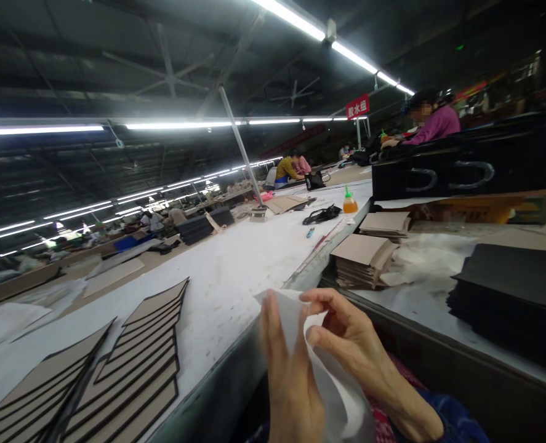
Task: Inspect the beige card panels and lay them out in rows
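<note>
A thin white paper sheet (pixel 335 384), light and limp-looking and probably best taken by its edges, curls in the air, pinched between the left hand (pixel 291 369) and right hand (pixel 351 329), just beside a white-covered workbench (pixel 236 271) bearing black-edged card panels (pixel 134 363).

A white-covered bench (pixel 226 271) carries fanned card panels (pixel 134 363) with black edges at left. Stacked tan card blanks (pixel 360 261) and a black board stack (pixel 513 289) lie at right. A squeeze bottle (pixel 350 206) of orange liquid stands beyond them, near a black bundle (pixel 321 215). Black bags (pixel 461 166) with pale handles rest higher up, and a co-worker (pixel 432 123) in a purple top sits behind them. A red sign (pixel 357 106) hangs under fluorescent lights (pixel 291 15).
</note>
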{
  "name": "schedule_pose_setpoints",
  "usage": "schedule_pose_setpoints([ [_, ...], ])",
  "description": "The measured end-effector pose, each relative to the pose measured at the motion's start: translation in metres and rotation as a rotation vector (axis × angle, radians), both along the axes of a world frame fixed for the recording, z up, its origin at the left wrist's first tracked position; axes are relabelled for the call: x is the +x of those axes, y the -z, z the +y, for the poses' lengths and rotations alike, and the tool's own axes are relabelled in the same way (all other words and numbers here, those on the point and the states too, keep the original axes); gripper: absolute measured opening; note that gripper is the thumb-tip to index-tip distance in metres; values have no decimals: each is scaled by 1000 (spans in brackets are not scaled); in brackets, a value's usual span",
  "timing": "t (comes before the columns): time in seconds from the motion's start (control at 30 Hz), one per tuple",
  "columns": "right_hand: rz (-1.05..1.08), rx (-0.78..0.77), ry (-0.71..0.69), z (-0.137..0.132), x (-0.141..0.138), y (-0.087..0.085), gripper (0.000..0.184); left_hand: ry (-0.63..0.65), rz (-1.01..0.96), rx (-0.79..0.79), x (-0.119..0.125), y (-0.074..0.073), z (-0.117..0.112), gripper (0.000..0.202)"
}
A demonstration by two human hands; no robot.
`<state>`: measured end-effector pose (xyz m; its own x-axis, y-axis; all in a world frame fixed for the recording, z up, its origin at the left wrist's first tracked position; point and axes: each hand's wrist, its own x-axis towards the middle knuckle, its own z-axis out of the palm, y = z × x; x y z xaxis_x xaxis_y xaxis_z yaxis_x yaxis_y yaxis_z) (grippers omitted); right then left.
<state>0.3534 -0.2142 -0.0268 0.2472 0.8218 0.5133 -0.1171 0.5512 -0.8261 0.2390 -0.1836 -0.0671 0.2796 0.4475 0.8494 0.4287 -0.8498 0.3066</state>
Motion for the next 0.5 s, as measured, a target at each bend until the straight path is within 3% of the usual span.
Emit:
schedule_pose_setpoints([
  [0.17, -148, 85, 57, -3, -1, -1, 23, -113, 40, 98, 1, -1, -4, 68],
  [0.5, -220, 207, 268, -1, -5, 7, 23, -101, 114, 146, 5, 6, -8, 69],
])
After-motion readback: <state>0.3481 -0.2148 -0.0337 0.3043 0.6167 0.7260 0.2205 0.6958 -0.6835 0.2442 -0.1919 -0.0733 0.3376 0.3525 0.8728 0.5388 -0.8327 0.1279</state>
